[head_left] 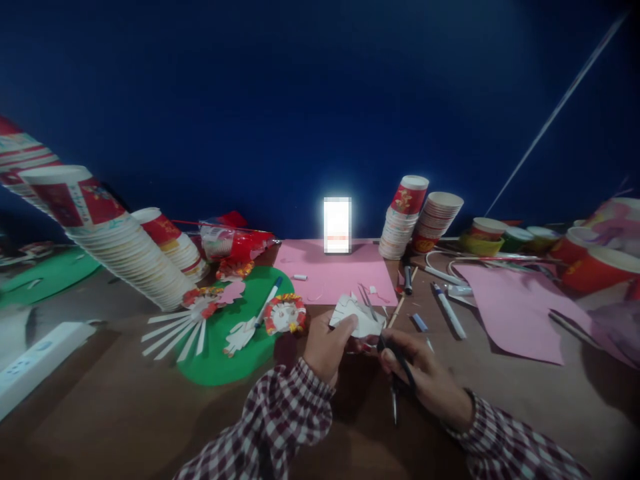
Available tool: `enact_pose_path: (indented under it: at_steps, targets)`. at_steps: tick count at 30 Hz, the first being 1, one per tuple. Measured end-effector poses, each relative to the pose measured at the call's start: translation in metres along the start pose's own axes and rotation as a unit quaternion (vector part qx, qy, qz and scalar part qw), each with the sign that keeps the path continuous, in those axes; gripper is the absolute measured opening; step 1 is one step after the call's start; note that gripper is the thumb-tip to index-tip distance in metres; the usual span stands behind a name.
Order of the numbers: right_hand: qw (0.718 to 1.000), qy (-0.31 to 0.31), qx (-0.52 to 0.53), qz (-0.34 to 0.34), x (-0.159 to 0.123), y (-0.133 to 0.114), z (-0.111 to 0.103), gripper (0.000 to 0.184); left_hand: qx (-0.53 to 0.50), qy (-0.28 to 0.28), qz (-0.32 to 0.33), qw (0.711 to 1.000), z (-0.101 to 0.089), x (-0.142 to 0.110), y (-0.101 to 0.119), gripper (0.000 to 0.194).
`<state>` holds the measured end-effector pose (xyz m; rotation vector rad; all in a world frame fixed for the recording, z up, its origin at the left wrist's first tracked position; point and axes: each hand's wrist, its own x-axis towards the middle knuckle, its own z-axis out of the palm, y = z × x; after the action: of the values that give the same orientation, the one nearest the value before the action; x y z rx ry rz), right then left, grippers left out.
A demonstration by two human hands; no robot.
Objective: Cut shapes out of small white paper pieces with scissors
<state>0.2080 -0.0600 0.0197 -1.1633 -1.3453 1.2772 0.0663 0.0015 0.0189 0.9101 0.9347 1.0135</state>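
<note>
Pinched in my left hand is a piece of white paper with a jagged, cut-looking edge. My right hand grips a pair of black-handled scissors, whose blades reach up to the paper's right side. Just left of my left hand lies a green paper shape. It bears a white paper figure, a blue-capped marker and a round red-and-yellow cup-bottom cutout. Under the white paper's far edge, a pink sheet extends to the wall.
Tall stacks of paper cups lean at the left and stand at the back right. A bright, blurred screen stands at the back. A white power strip, another pink sheet and a white marker lie about.
</note>
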Motion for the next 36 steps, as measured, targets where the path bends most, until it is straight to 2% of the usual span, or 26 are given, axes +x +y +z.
enact_pose_path:
  at_steps: [8, 16, 26, 36]
  targets:
    - [1.0, -0.004, 0.017, 0.015, -0.0022, 0.0062, -0.0017, 0.027, 0.016, -0.003, 0.007, 1.0, -0.0002, -0.0003, 0.0003, 0.017]
    - [1.0, -0.002, 0.004, 0.009, -0.0007, -0.0009, 0.0005, 0.028, 0.028, 0.005, 0.003, 1.0, 0.0003, -0.0011, 0.0035, 0.016]
    - [1.0, -0.007, -0.008, -0.002, -0.0006, 0.0021, 0.0, 0.025, 0.033, 0.018, -0.002, 0.999, 0.0004, -0.0009, 0.0063, 0.017]
    - [1.0, -0.003, 0.014, 0.016, -0.0005, -0.0012, 0.0008, 0.027, 0.045, 0.02, 0.01, 0.999, -0.0012, -0.0003, 0.0045, 0.016]
